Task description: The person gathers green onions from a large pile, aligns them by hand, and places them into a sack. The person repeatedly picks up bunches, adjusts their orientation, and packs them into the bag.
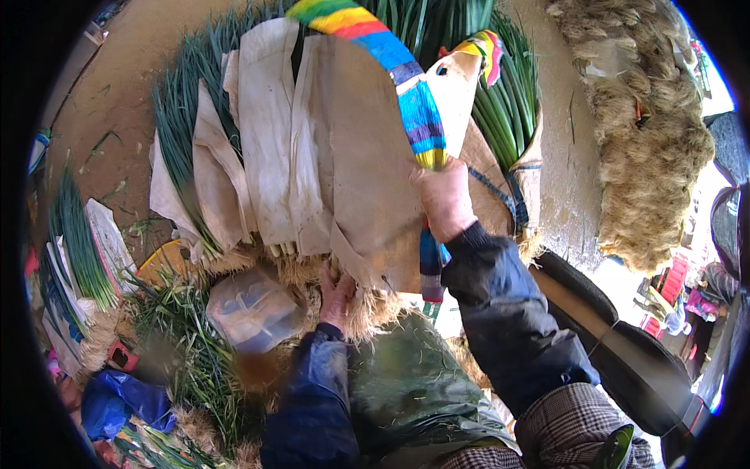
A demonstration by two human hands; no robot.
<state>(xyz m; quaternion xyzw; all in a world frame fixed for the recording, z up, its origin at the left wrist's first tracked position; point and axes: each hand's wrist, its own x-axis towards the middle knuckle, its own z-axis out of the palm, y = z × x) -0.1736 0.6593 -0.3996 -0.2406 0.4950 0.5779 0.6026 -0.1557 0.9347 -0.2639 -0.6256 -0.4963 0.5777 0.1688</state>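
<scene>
Bundles of green onions (pixel 504 117) with long green leaves lie in a row before me, several wrapped in beige cloth sheets (pixel 266 129). My right hand (pixel 446 199) is closed on the edge of a striped multicoloured cloth (pixel 425 105), which arches up and to the left beside a large beige sheet (pixel 372 146). My left hand (pixel 336 296) is at the lower edge of the wrapped bundles, its fingers around pale stem ends just left of a clump of stringy roots (pixel 372 313). How firmly it grips is hard to tell.
Loose green leaves (pixel 181 346) and a clear plastic bag (pixel 258 308) lie at left, near a blue plastic bag (pixel 126 401). More green onions (pixel 85 246) stand far left. A long stack with its pale roots outward (pixel 650 146) is at right, beyond a dark padded rail (pixel 615 340).
</scene>
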